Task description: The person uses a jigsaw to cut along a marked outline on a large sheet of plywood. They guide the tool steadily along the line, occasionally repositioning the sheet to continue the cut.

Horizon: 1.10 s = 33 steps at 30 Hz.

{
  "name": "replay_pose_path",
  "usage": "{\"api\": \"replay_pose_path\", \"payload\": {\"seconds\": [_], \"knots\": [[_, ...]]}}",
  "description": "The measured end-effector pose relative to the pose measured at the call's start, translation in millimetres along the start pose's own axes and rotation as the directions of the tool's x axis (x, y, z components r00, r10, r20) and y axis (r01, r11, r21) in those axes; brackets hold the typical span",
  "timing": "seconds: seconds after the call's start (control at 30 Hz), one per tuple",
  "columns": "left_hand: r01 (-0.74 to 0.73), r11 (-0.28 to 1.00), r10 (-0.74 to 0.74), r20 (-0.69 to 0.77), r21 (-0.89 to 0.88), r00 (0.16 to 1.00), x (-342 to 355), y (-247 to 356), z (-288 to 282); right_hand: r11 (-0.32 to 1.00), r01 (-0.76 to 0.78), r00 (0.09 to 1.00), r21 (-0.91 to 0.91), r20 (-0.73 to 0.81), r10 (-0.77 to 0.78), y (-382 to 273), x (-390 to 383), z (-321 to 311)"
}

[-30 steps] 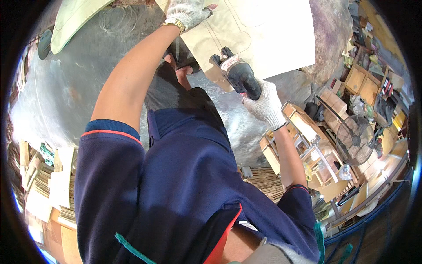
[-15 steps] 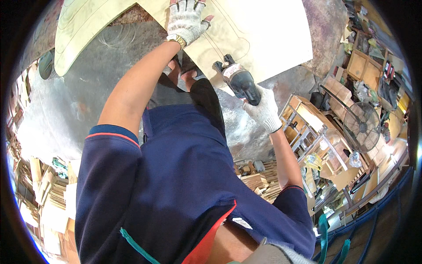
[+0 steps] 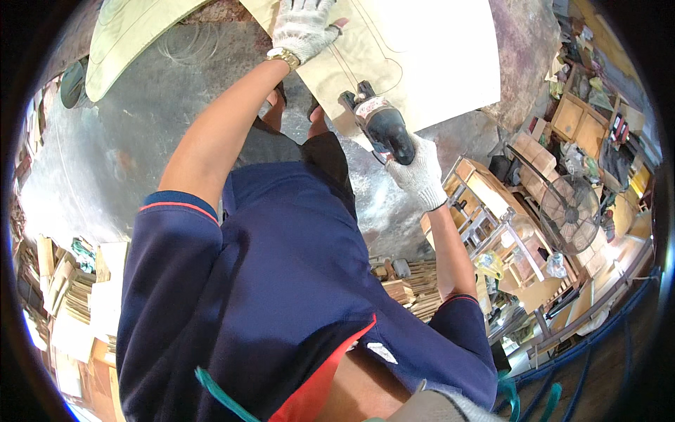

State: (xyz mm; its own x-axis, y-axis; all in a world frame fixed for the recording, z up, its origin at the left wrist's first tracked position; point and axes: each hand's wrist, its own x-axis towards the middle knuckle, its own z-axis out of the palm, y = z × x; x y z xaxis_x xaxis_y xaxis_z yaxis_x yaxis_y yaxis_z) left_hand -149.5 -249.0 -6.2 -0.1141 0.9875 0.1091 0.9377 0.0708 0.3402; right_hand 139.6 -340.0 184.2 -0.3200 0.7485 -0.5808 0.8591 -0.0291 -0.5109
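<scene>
My left hand [image 3: 301, 32], in a white knit glove with bare fingertips, lies spread on a pale sheet board [image 3: 450, 49] with drawn outlines, at its left edge. My right hand [image 3: 416, 172], also gloved, grips the rear of a black power tool [image 3: 385, 130], resembling a jigsaw, which rests on the board beside a drawn curve. The tool's blade is hidden. A curved cut piece [image 3: 119, 49] of similar board is at the upper left. My bare feet and dark trousers show below the board's edge.
A grey metal-like floor [image 3: 91, 169] lies under and around me. On the right are a black standing fan [image 3: 569, 214], wooden crates [image 3: 580, 123], frames and clutter. Stacks of wood offcuts [image 3: 77, 302] lie at the lower left, with more behind me at lower centre.
The view has shifted a little up and down. My left hand stays on the board; the tool in my right hand has moved only slightly, toward me.
</scene>
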Motion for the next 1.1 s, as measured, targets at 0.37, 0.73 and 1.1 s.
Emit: {"api": "replay_pose_path", "payload": {"seconds": [0.37, 0.73, 1.1], "knots": [[0.673, 0.079, -0.893, 0.249, -0.735, 0.376, -63, 6, 5, 0.998, -0.064, 0.998, 0.010, -0.009, 0.065, -3, 0, 3], [0.636, 0.274, -0.889, 0.062, -0.721, 0.453, -59, 21, 18, 0.998, -0.062, 0.998, 0.021, 0.002, 0.062, -2, 1, 4], [0.622, 0.212, -0.876, 0.136, -0.754, 0.463, -59, 25, 11, 0.998, -0.056, 0.998, 0.015, -0.010, 0.056, -8, 4, 5]]}}
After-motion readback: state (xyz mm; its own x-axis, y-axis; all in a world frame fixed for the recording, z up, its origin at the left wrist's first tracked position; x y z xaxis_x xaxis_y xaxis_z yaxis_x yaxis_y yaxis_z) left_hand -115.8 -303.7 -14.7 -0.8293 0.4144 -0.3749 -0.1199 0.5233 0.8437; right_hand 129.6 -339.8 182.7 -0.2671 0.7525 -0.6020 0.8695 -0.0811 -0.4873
